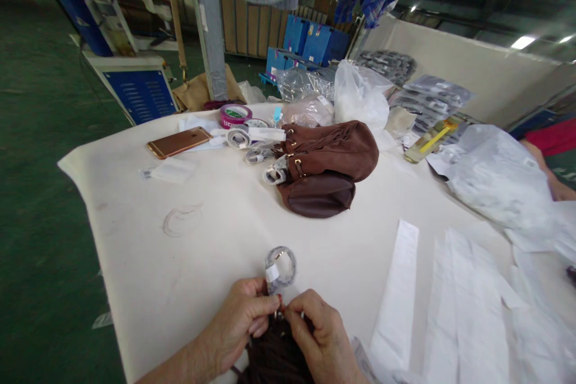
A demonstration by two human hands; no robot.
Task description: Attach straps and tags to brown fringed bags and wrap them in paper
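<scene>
A dark brown bag [275,355] lies at the near table edge, partly hidden by my hands and cut off by the frame. Above it sits a coiled strap [293,269] in clear wrapping, with a white piece around one side. My left hand [243,315] is closed, thumb and fingers pinching the strap's lower end where it meets the bag. My right hand [318,329] is closed in a pinch beside a small metal fitting at the bag's top; what its fingertips hold is too small to make out. Farther back, two brown bags [333,150] lie together with wrapped straps.
A phone [180,142], a purple tape roll [235,115] and a small white packet [172,170] are at the back left. White paper strips [396,294] lie on the right. Plastic-wrapped bundles [495,174] and a yellow-handled tool [432,139] stand behind; another person's arm [553,177] shows far right.
</scene>
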